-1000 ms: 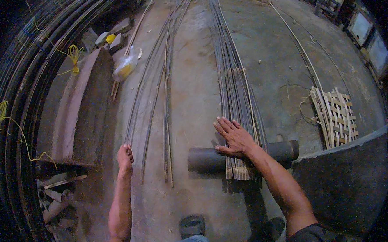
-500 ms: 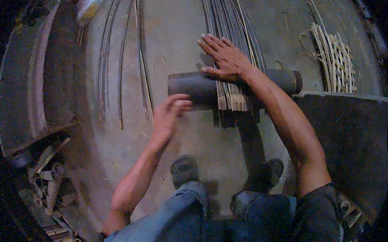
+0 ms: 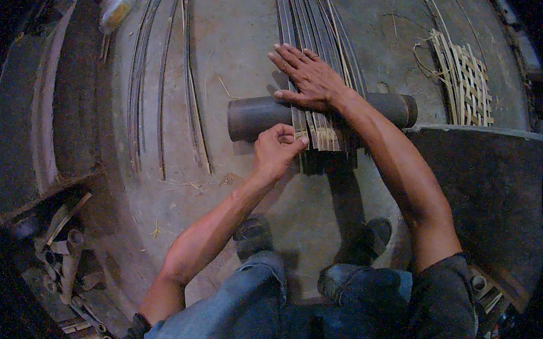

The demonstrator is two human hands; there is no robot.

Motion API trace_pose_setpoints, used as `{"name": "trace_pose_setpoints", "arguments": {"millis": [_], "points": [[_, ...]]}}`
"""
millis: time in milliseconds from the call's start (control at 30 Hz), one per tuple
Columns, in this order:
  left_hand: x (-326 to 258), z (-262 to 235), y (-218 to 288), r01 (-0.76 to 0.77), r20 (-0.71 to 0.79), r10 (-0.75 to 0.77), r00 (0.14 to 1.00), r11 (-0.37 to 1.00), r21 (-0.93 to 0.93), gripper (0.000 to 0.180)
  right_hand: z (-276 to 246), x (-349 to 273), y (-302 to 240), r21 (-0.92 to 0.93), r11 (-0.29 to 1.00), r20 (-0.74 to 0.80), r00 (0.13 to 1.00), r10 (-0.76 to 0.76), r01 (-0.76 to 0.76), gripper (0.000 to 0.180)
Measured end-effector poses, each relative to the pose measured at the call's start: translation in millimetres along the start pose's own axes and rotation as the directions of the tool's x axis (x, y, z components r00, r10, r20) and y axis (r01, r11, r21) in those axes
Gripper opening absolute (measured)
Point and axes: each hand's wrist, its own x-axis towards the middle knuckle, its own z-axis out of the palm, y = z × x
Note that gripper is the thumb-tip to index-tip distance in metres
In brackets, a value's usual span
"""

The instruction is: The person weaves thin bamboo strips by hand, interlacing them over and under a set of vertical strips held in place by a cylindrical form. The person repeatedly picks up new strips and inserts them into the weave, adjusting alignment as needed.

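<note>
Across the dark pipe, the thin strips look light, springy and splinter-prone, best gripped at the near end, where the left hand has fingers clamped on the leftmost, the right hand lying flat on top, fingers slightly apart.

Bundled bamboo strips: dark grey streaked brown, parallel stripes, ends pale tan. Cylinder beneath: charcoal grey, brownish rim at right end. Loose strips at left: dark grey, tan tips. Woven lattice: cream, open criss-cross checks. Plastic bag: whitish, see-through, yellow patch inside. Jeans: faded blue. Sleeve: plain black. Concrete floor: mottled grey, brown tinges.
</note>
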Motion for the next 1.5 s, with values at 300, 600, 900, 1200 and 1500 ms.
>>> {"name": "trace_pose_setpoints", "arguments": {"millis": [300, 600, 900, 1200, 1500], "points": [[-10, -27, 5, 0.015, 0.117, -0.005, 0.993, 0.996, -0.088, 0.026, -2, -3, 7, 0.073, 0.997, -0.024, 1.000, -0.001, 0.003, 0.086], [19, -108, 70, -0.159, -0.173, 0.094, 0.980, 0.895, -0.417, 0.025, -2, 5, -6, 0.089, 0.996, 0.035, 0.999, -0.005, 0.002, 0.088], [-22, -82, 17, 0.038, -0.257, -0.158, 0.954, 0.909, -0.416, 0.019, -4, 1, -4, 0.067, 0.998, 0.036, 0.999, 0.017, -0.019, 0.086], [22, -168, 39, -0.145, -0.332, 0.044, 0.942, 0.948, -0.285, 0.029, -14, -2, 0, 0.069, 0.996, 0.083, 0.996, 0.044, -0.050, 0.085], [4, -104, 3, -0.329, -0.349, 0.379, 0.857, 0.924, 0.196, 0.031, 11, -4, 4, 0.045, 0.999, -0.016, 1.000, 0.005, -0.004, 0.084]]}}
